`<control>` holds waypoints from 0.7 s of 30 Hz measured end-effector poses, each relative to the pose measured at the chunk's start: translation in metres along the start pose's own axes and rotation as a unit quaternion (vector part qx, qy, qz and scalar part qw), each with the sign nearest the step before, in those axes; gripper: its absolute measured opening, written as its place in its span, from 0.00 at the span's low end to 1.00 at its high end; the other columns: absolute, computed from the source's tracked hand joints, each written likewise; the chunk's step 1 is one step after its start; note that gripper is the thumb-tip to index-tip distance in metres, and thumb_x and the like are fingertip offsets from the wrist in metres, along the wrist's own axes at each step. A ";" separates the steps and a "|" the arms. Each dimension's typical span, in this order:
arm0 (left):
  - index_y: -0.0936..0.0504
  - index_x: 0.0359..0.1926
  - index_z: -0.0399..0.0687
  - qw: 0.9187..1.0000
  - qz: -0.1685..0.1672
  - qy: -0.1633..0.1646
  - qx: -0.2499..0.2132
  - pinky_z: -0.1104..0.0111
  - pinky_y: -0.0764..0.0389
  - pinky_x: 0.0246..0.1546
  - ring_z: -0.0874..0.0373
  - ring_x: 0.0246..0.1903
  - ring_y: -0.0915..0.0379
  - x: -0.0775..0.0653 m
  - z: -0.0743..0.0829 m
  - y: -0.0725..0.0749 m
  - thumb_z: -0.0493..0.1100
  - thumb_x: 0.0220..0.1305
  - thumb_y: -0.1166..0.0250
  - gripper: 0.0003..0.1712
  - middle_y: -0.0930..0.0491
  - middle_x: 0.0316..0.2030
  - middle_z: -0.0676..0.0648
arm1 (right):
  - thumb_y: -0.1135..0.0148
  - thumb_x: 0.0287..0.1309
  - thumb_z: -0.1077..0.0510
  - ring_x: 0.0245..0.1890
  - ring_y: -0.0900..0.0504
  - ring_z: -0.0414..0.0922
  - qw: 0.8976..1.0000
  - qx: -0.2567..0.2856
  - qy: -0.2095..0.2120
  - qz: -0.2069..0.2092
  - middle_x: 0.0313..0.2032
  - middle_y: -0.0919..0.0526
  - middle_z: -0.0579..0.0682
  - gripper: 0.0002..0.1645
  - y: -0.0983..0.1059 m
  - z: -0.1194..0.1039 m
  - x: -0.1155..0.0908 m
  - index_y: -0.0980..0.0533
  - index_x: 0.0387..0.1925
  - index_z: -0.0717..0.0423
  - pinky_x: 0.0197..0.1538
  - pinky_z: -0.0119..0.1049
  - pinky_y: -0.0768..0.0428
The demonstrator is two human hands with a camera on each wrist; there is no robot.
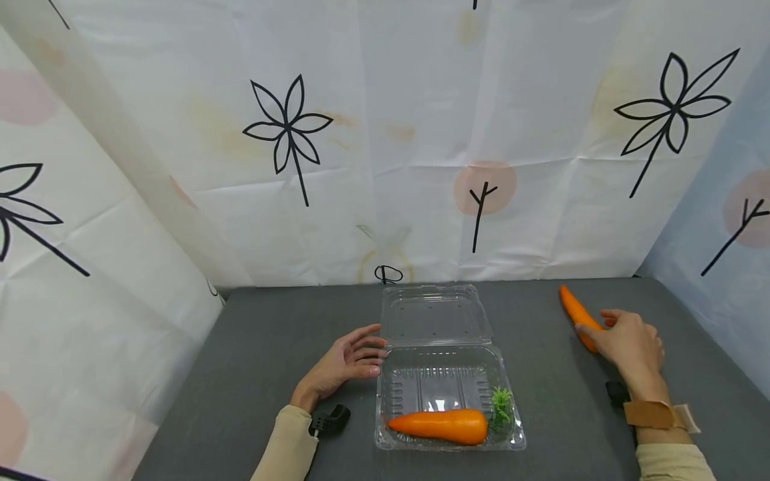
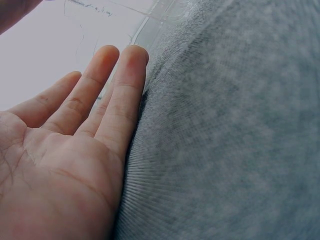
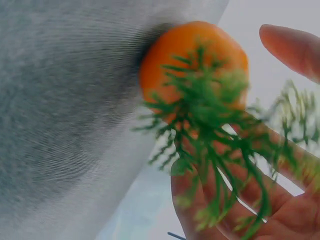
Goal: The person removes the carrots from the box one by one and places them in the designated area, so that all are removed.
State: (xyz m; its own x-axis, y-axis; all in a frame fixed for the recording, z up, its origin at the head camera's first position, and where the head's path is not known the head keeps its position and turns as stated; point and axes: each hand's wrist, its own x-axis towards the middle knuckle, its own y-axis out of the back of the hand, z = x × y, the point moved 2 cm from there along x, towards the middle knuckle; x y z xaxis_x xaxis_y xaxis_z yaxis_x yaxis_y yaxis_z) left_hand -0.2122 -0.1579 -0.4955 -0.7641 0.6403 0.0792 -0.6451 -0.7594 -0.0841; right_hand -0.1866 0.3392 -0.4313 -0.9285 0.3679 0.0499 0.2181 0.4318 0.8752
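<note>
A clear plastic clamshell box (image 1: 415, 386) stands on the table, its lid (image 1: 434, 317) laid back. In it lies an orange carrot (image 1: 445, 425) with a green leafy top (image 1: 500, 406) at the right end. My left hand (image 1: 339, 366) is at the box's left side, fingers extended near its rim; whether they touch it is unclear. To the right of the box lies a second carrot (image 1: 574, 307). Beside it, my right hand (image 1: 631, 344) has its fingers spread. In the right wrist view, this carrot's leafy top (image 3: 210, 120) hangs before the fingers, and the thumb (image 3: 290, 50) stands apart from the carrot.
The dark grey table (image 1: 277, 327) reaches back to a white cloth (image 1: 385, 133) printed with black flowers and pale spots. Similar cloth hangs along the left and right sides. Dark cameras are strapped to both wrists.
</note>
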 end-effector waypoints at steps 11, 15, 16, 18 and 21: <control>0.50 0.78 0.33 1.000 -0.003 -0.001 -0.002 0.58 0.22 0.62 0.42 0.63 0.28 0.000 0.000 0.000 0.35 0.67 0.31 0.48 0.34 0.67 0.29 | 0.30 0.61 0.48 0.17 0.30 0.51 0.999 -0.001 0.042 0.011 0.54 0.24 0.76 0.38 0.004 -0.021 -0.013 0.27 0.61 0.74 0.17 0.41 0.31; 0.50 0.78 0.32 1.000 -0.005 -0.004 -0.002 0.58 0.21 0.61 0.43 0.62 0.28 0.000 0.000 0.000 0.35 0.67 0.31 0.48 0.34 0.67 0.28 | 0.30 0.62 0.47 0.22 0.24 0.55 0.996 0.010 0.090 0.024 0.50 0.21 0.76 0.37 0.005 -0.034 -0.018 0.26 0.59 0.73 0.18 0.40 0.30; 0.50 0.78 0.32 1.000 -0.005 -0.004 -0.002 0.59 0.21 0.61 0.43 0.62 0.28 0.000 0.000 0.000 0.35 0.67 0.31 0.48 0.34 0.67 0.28 | 0.29 0.62 0.47 0.25 0.22 0.58 0.994 0.013 0.103 0.024 0.50 0.21 0.76 0.37 0.005 -0.038 -0.019 0.26 0.59 0.73 0.19 0.40 0.29; 0.50 0.78 0.32 1.000 -0.005 -0.006 -0.001 0.59 0.21 0.61 0.43 0.62 0.28 0.000 -0.001 0.000 0.35 0.67 0.31 0.48 0.34 0.67 0.28 | 0.29 0.62 0.48 0.31 0.20 0.63 0.992 0.018 0.124 0.021 0.50 0.22 0.78 0.37 0.005 -0.046 -0.022 0.25 0.59 0.73 0.22 0.43 0.26; 0.50 0.78 0.32 1.000 -0.004 -0.007 0.000 0.59 0.21 0.61 0.43 0.62 0.28 0.001 0.000 0.000 0.35 0.67 0.31 0.48 0.34 0.67 0.28 | 0.27 0.61 0.48 0.39 0.20 0.69 0.987 0.026 0.156 0.016 0.50 0.22 0.78 0.36 0.003 -0.057 -0.027 0.24 0.59 0.72 0.29 0.52 0.21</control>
State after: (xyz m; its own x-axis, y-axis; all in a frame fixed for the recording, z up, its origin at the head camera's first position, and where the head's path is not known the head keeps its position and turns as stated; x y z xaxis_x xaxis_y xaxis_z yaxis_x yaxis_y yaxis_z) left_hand -0.2129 -0.1576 -0.4959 -0.7584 0.6451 0.0930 -0.6516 -0.7539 -0.0837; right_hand -0.1780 0.2834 -0.4029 -0.9667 0.1135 0.2295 0.2558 0.4694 0.8451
